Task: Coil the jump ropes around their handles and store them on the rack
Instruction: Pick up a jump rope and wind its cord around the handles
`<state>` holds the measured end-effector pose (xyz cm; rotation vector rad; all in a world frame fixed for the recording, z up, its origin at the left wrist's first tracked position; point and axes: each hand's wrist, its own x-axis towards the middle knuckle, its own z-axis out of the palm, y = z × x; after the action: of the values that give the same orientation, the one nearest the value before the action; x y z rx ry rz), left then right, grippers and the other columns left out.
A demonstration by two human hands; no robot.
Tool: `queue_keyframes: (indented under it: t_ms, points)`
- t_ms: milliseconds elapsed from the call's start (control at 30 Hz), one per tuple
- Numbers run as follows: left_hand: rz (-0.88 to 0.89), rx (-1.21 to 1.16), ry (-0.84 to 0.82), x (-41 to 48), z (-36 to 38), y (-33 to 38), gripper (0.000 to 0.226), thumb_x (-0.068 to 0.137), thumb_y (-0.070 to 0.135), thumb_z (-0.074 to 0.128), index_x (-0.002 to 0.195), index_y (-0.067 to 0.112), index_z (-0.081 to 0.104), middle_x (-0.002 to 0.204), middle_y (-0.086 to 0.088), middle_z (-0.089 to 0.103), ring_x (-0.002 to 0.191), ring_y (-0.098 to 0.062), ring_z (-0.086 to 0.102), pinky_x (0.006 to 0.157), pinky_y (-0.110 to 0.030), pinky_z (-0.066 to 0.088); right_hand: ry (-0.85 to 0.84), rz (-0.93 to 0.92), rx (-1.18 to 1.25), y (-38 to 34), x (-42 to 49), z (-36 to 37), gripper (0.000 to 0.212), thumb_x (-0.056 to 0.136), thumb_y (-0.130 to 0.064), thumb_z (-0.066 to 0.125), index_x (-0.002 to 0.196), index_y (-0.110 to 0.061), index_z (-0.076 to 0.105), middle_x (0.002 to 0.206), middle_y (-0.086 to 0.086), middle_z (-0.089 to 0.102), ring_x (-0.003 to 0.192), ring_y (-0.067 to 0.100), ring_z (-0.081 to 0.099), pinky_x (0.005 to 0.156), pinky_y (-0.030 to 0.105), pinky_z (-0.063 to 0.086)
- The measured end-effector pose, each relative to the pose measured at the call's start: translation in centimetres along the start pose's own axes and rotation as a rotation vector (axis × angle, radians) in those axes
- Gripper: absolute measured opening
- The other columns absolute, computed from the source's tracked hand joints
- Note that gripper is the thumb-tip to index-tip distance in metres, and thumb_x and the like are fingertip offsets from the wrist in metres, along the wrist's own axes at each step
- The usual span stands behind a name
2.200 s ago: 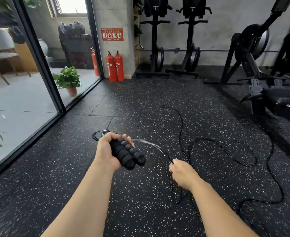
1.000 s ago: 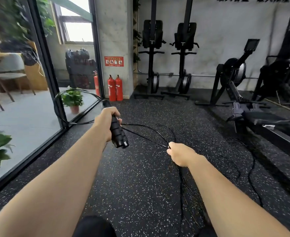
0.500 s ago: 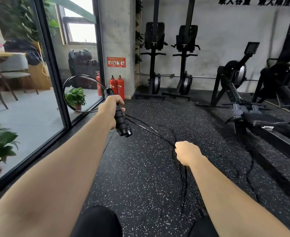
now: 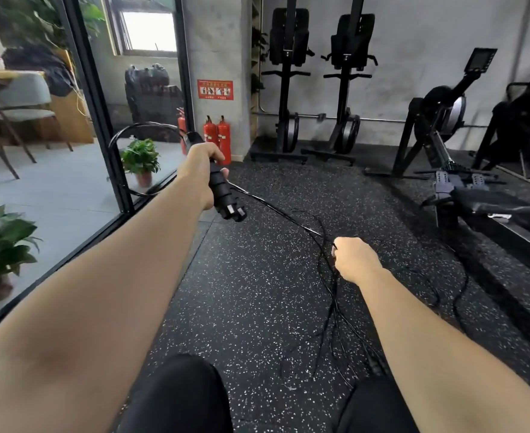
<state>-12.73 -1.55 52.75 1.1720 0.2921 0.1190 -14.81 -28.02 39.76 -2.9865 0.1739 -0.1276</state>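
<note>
A black speckled floor (image 4: 242,292) is spread with loose jump rope cord (image 4: 332,307). The black ribbed handles (image 4: 224,195) are held out in the left hand (image 4: 201,173), its grip curled tightly round them. The cord is pinched in the right hand (image 4: 355,260), its grip closed.

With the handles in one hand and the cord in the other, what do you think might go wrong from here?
1. Several strands of the cord hang bunched below the right hand; they may knot as winding goes on.
2. The cord trails across the floor toward the rowing machine and could snag there.
3. The loop above the left hand, which grips the handles, looks loose and may slip off.
</note>
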Motion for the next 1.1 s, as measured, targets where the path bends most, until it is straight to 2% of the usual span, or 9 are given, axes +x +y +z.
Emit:
queue_keyframes:
  t_ms: [100,167,300,367,433,533,867,1033,1100]
  points:
    - [-0.029,-0.088,-0.068,-0.1,1.1,0.2,0.014,0.076,0.004,0.056,0.077,0.014,0.045,0.066,0.001,0.050,0.059,-0.016,0.053,0.076,-0.029,0.048,-0.081,0.025,0.021,0.1,0.4,0.8,0.021,0.093,-0.007,0.046,0.074,-0.015,0.047,0.099,0.010,0.062,0.085,0.028,0.057,0.067,0.032,0.042]
    - [-0.062,-0.136,-0.121,-0.4,2.0,0.2,0.014,0.077,0.004,0.055,0.074,0.013,0.046,0.060,0.000,0.051,0.059,-0.017,0.053,0.077,-0.029,0.049,-0.146,0.054,0.083,-0.2,0.7,1.0,0.018,0.093,-0.008,0.045,0.103,-0.014,0.058,0.112,0.010,0.061,0.097,0.029,0.059,0.074,0.033,0.046]
    - [-0.135,-0.127,-0.225,-1.0,4.4,-0.7,0.016,0.072,0.004,0.058,0.084,0.010,0.049,0.071,-0.002,0.055,0.055,-0.018,0.057,0.064,-0.028,0.054,-0.108,-0.042,0.486,-3.0,1.8,-0.5,0.049,0.093,-0.006,0.043,0.142,-0.013,0.041,0.137,0.007,0.052,0.121,0.026,0.051,0.101,0.040,0.043]
    - [-0.152,-0.094,-0.267,-1.4,5.6,-1.3,0.013,0.073,0.005,0.058,0.081,0.009,0.049,0.073,-0.002,0.053,0.056,-0.018,0.057,0.064,-0.028,0.053,-0.060,-0.097,0.779,-5.6,2.1,-2.4,0.048,0.091,0.001,0.041,0.138,-0.008,0.045,0.129,0.008,0.057,0.112,0.021,0.054,0.095,0.031,0.043]
    - [-0.153,-0.082,-0.294,-1.9,6.6,-1.7,0.011,0.076,0.005,0.057,0.078,0.010,0.048,0.073,-0.002,0.051,0.059,-0.018,0.056,0.065,-0.027,0.051,-0.065,-0.165,1.021,-7.9,1.8,-4.0,0.030,0.091,0.005,0.038,0.114,-0.002,0.056,0.093,0.011,0.063,0.079,0.016,0.054,0.069,0.023,0.043]
    - [-0.136,-0.111,-0.283,-1.9,6.9,-1.2,0.010,0.077,0.006,0.057,0.078,0.011,0.048,0.075,-0.001,0.050,0.059,-0.017,0.056,0.066,-0.027,0.050,-0.156,-0.139,1.155,-8.7,1.9,-3.6,0.025,0.093,0.002,0.032,0.085,-0.009,0.053,0.064,0.003,0.045,0.056,0.014,0.038,0.055,0.026,0.033]
    - [-0.127,-0.206,-0.145,0.0,3.1,-0.8,0.012,0.077,0.007,0.056,0.076,0.012,0.045,0.070,0.001,0.048,0.059,-0.016,0.053,0.064,-0.024,0.051,-0.385,0.162,0.694,-3.3,0.1,4.5,0.030,0.099,-0.007,0.026,0.083,-0.013,0.050,0.077,0.001,0.054,0.064,0.013,0.046,0.060,0.025,0.037]
    - [-0.131,-0.224,-0.089,0.7,1.4,-1.3,0.011,0.078,0.006,0.055,0.077,0.012,0.046,0.070,0.001,0.048,0.059,-0.016,0.053,0.062,-0.024,0.051,-0.091,0.259,0.857,-2.9,1.6,4.0,0.030,0.098,-0.009,0.031,0.080,-0.015,0.054,0.073,-0.001,0.045,0.064,0.016,0.041,0.075,0.040,0.041]
    - [-0.131,-0.253,-0.074,1.1,0.5,-1.2,0.010,0.076,0.006,0.055,0.078,0.012,0.047,0.072,0.000,0.049,0.058,-0.017,0.054,0.062,-0.025,0.052,0.098,0.228,0.909,-2.7,2.1,2.3,0.026,0.097,-0.010,0.037,0.087,-0.011,0.060,0.072,-0.002,0.047,0.067,0.018,0.044,0.070,0.036,0.039]
